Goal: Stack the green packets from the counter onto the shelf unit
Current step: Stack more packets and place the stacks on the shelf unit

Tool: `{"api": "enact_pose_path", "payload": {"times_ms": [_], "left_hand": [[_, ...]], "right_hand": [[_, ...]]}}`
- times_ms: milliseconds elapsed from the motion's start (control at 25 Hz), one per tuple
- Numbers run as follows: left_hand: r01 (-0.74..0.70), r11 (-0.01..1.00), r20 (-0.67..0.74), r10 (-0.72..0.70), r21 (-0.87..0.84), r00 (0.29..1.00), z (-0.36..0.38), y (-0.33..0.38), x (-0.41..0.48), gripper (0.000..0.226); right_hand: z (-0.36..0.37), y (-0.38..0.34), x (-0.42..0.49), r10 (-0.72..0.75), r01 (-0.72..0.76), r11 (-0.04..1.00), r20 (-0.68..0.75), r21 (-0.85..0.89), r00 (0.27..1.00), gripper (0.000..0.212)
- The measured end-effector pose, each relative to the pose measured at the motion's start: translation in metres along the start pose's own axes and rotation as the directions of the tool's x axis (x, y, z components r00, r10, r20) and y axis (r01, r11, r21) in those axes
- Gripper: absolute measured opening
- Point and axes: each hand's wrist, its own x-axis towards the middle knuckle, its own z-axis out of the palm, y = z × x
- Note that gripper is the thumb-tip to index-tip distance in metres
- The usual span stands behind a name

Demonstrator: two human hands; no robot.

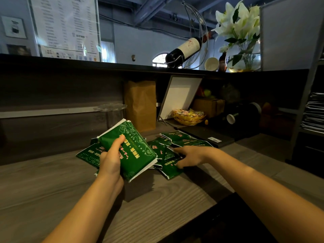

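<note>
While the person stands at a grey wood-grain table (52,190), the left hand (109,160) is raised just above it, its grip closed around a thick green rectangular packet with gold scrollwork, red and gold lettering and white end seams (138,155); the thumb lies across the printed face and the packet is tilted, one end pointing up and away. Just beyond and to the right, a loose pile of matching green packets (177,137) lies scattered and overlapping on the table. The right hand (188,156) rests low on this pile, thumb stretched forward and fingers curled, its grip closing on one flat green packet at the pile's near edge (171,170). Behind the pile stand an upright brown paper bag (140,104), a white framed board leaning backwards (180,95) and a yellow woven basket of wrapped sweets (188,118). At the far right edge, a grey metal shelf unit (301,109) holds stacked papers. On the ledge above, a dark wine bottle (184,50) lies tilted in a wire holder beside white lilies in a glass vase (238,20).
</note>
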Motion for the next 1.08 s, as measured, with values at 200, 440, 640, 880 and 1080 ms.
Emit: {"api": "enact_pose_path", "payload": {"times_ms": [200,440,640,880,1080], "left_hand": [[-0.002,0.999,-0.046,0.0,-0.033,0.999,-0.003,0.001,0.004,0.046],[-0.015,0.996,-0.044,0.011,-0.088,0.999,-0.008,0.002,0.009,0.069],[0.013,0.998,-0.076,-0.017,-0.055,0.997,-0.006,0.0,0.008,0.048],[0.01,0.999,-0.141,-0.015,-0.032,0.99,-0.002,0.0,0.004,0.028],[-0.011,1.0,-0.171,0.01,-0.009,0.985,-0.003,0.004,0.0,0.02]], "right_hand": [[-0.009,-0.002,-0.019,0.05,-0.042,0.97,0.025,-0.24,0.998,0.071],[-0.02,0.009,-0.041,0.005,0.001,0.996,0.065,-0.084,0.998,0.058],[-0.029,0.022,-0.053,-0.176,0.197,0.882,-0.09,0.428,0.98,0.018],[-0.011,-0.007,-0.05,-0.322,0.342,0.433,-0.211,0.834,0.923,0.03],[-0.013,-0.026,-0.039,-0.118,0.468,0.364,-0.459,0.805,0.881,0.019]]}}
